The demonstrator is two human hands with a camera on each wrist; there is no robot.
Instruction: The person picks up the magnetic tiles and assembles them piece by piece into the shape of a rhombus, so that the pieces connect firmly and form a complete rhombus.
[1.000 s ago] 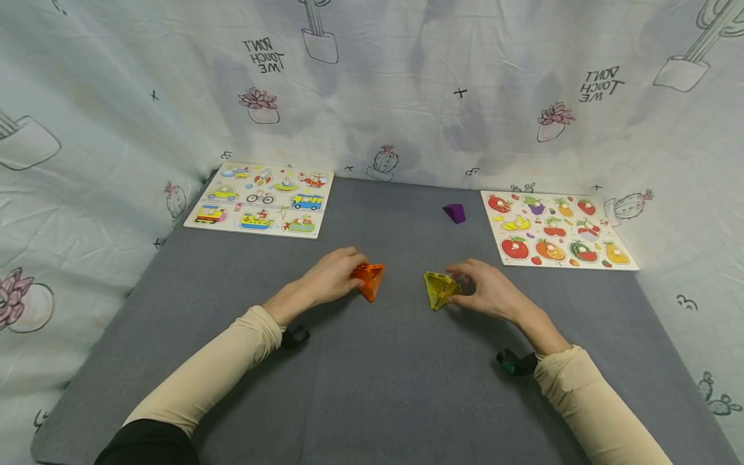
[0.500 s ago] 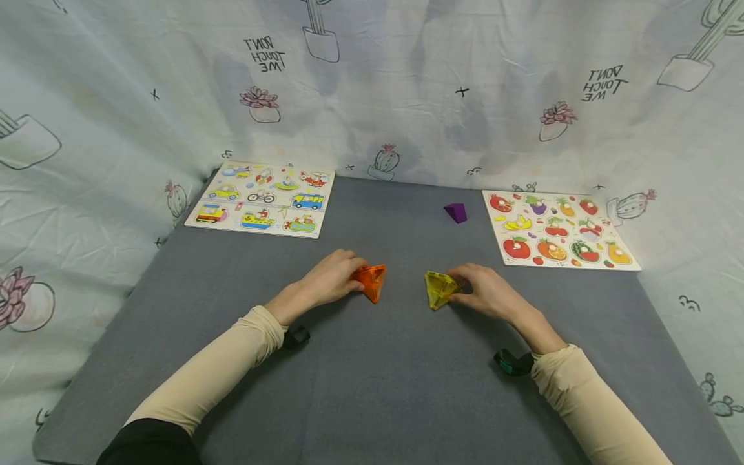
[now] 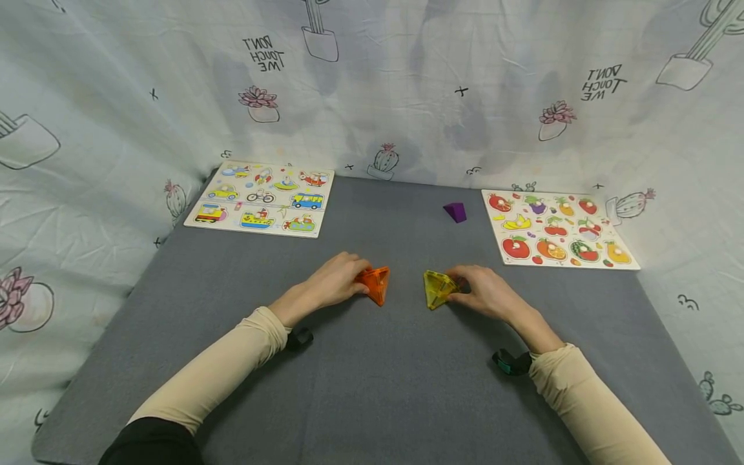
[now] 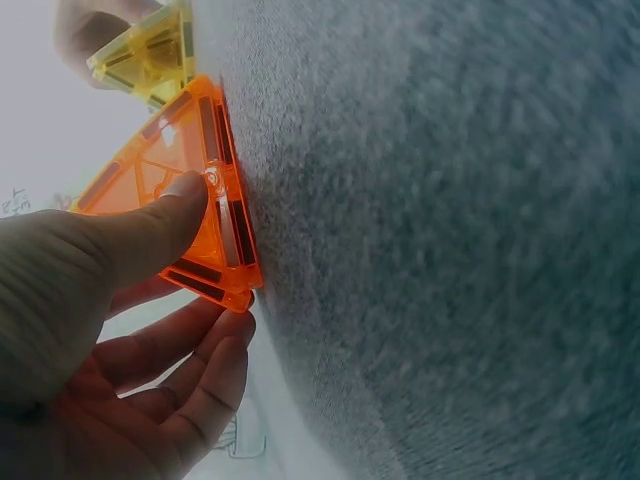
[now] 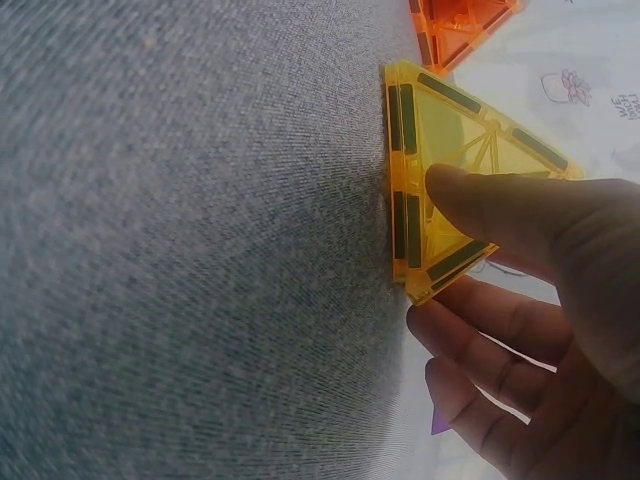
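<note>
My left hand [image 3: 339, 279] grips an orange translucent pyramid of magnetic tiles [image 3: 378, 284] on the table's middle. In the left wrist view the thumb presses one triangular face of the orange pyramid [image 4: 215, 235], and its base edge lies along the cloth. Facing it, my right hand [image 3: 485, 290] holds a yellow translucent pyramid of the same kind [image 3: 437, 289]. The right wrist view shows the thumb on the near face of the yellow pyramid [image 5: 450, 130], other fingers behind and below it. A narrow strip of grey table separates the two pyramids.
Behind the right hand lies a small purple wedge block [image 3: 456, 212]. A vehicle puzzle board [image 3: 273, 226] sits at the back left, a fruit puzzle board [image 3: 537, 229] at the back right. Printed white curtain [image 3: 407, 84] encloses the grey table [image 3: 372, 387] at the back and sides.
My left hand has slid the orange pyramid slightly to the right, narrowing the gap to the yellow one. The right hand and yellow pyramid have stayed almost in place.
</note>
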